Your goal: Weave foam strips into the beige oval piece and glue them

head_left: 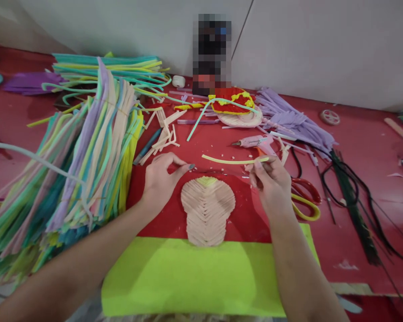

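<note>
Between the thumb and fingers of my right hand (270, 179) is a pale yellow pipe cleaner (226, 161), its free end pointing left. My left hand (163, 179) is closed in a pinch beside the upper left of the woven piece; whatever its fingertips may hold is too small to make out. Below and between both hands lies a flat cream piece of folded pipe cleaners (206, 212), broad at the top and narrower below, with a small yellow patch at its upper edge. It rests on red material, its lower end touching a lime-green sheet (191, 277).
Bundled pastel pipe cleaners (97, 156) crowd the left. Behind my hands are cream offcuts (163, 134), a pink glue gun (257, 143) and a red-and-yellow woven piece (233, 100). Red-and-yellow-handled scissors (305, 208), a black cable (359, 188) and lilac pipe cleaners (293, 118) lie right.
</note>
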Available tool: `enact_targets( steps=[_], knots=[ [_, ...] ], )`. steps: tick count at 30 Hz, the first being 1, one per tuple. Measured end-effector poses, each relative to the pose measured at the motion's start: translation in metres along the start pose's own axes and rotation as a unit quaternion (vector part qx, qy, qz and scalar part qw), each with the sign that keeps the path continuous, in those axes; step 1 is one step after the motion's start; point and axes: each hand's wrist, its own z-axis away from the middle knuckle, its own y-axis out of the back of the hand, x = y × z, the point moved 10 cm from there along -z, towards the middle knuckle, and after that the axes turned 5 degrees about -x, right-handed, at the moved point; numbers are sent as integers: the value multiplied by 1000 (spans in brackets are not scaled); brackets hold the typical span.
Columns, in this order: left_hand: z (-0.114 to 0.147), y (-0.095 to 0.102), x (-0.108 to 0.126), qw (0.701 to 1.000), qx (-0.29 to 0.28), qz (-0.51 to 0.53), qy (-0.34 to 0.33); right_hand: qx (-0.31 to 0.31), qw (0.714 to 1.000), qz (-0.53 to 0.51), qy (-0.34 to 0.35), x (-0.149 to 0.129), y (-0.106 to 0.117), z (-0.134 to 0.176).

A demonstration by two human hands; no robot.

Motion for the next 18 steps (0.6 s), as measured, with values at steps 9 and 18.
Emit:
enact_targets(
  steps=[9, 18],
  knots=[
    [-3, 2, 4, 999, 19, -6, -47, 0, 1000, -10, -1, -1, 0, 2],
    [11, -14, 40, 972, -26, -75, -220, -37, 999, 4, -39, 3, -17, 8]
  ],
)
